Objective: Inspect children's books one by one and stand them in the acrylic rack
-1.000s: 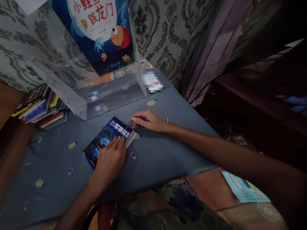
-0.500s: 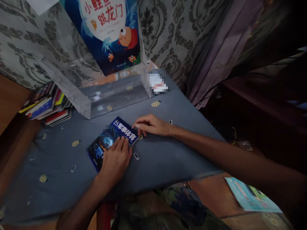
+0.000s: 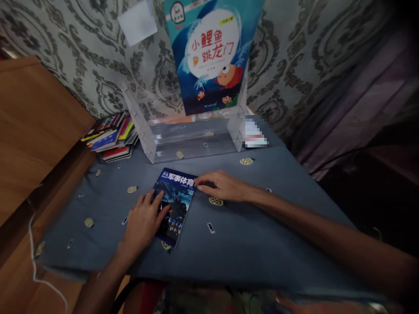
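A thin book (image 3: pixel 178 203) with a dark blue cover, white title and a tank picture lies face up on the cloth. My left hand (image 3: pixel 144 216) rests over its left edge, fingers and thumb spread across the cover. At the upper right corner, my right hand (image 3: pixel 224 186) has its thumb and fingertips drawn together on the book's edge. Behind the book stands a clear acrylic rack (image 3: pixel 149 146), with a blue-green picture book (image 3: pixel 209 93) showing an orange fish upright at its back.
Several books are stacked (image 3: pixel 114 135) left of the rack. A blurred white packet (image 3: pixel 255 133) lies to its right. The grey tablecloth (image 3: pixel 235 244) ends near my lap. A wooden cabinet (image 3: pixel 36 131) stands at left, with a white cable (image 3: pixel 34 261) below.
The book has turned more upright in view. My left hand has shifted from its lower side to its left edge, fingers spreading. My right fingertips have come onto the upper right corner.
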The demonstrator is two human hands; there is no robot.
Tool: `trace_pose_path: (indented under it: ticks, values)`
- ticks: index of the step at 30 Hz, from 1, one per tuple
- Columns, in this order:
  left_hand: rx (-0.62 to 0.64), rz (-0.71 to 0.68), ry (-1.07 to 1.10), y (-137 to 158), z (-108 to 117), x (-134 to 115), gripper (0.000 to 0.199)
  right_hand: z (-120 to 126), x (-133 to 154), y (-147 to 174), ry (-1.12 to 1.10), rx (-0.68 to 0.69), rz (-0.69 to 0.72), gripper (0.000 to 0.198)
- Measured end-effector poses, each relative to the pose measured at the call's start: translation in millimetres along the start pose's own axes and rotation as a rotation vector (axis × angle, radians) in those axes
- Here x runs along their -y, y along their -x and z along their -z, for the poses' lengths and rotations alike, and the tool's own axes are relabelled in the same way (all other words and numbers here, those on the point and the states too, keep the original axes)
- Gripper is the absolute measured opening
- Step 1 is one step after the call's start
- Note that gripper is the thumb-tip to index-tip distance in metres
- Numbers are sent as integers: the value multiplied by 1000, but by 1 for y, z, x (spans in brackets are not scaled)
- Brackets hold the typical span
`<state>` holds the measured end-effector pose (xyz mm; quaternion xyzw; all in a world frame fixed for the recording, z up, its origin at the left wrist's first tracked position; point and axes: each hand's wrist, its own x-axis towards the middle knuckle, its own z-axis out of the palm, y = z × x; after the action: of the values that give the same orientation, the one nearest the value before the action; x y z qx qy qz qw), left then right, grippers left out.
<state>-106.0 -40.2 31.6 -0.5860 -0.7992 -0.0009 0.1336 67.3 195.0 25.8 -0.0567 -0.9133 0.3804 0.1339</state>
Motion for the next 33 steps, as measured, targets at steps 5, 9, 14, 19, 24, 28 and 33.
trace_pose_path:
  ticks: [5,9,14,19,24,28,33]
  values:
    - [-34,75,33,-5,-12,7,35,-22,-9,-51,130,-18,70,19]
    - [-89,46,68,-18,-27,17,31,-38,-19,-72,192,-79,68,25]
    - [-155,17,109,-31,-41,28,31,-50,-27,-75,224,-111,52,34]
    - [-131,-3,115,-37,-40,33,30,-58,-32,-72,225,-175,87,36]
    - [-8,-152,140,-21,-20,20,37,-62,-38,-71,231,-216,73,37]
    - [57,-347,214,-2,-12,10,52,-63,-41,-74,208,-210,64,38]
    - [-66,-367,186,4,-23,10,36,-61,-35,-66,197,-186,10,40]
